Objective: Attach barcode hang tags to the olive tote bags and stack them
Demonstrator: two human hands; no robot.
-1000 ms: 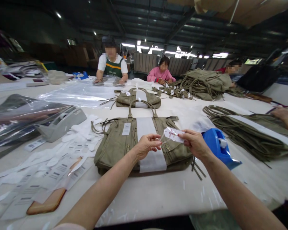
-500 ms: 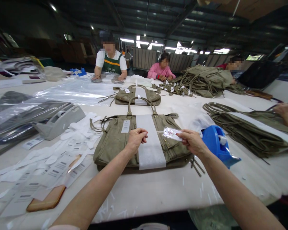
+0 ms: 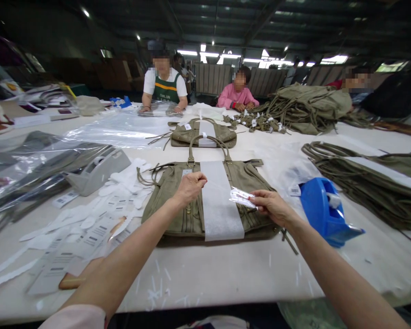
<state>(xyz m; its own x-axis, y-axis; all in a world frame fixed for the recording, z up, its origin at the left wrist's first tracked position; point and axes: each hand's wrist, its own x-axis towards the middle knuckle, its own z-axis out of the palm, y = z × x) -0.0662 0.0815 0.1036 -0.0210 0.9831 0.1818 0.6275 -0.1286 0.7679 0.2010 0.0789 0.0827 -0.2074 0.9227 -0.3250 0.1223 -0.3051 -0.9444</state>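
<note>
An olive-green handbag (image 3: 178,214) lies in front of me, its two handles pointing away and a white paper band (image 3: 222,224) wrapped round its middle. Above the right half of the bag, my right hand (image 3: 269,204) pinches a small clear plastic packet (image 3: 241,196) with something white and red inside. My left hand (image 3: 191,186) is closed over the left half, thumb and fingertips pressed together; whatever they hold is too small to make out. It partly covers a white tag (image 3: 186,172) on the bag.
A blue tape dispenser (image 3: 320,210) stands right of the bag, a grey one (image 3: 99,171) to its left. Printed labels (image 3: 89,242) and paper strips lie at left. Another handbag (image 3: 188,135) sits behind, stacked bags (image 3: 370,183) at right. Co-workers sit across the table.
My left hand has moved slightly up and left and now partly covers the tag. The packet has tilted in my right hand. The view has shifted a little leftward.
</note>
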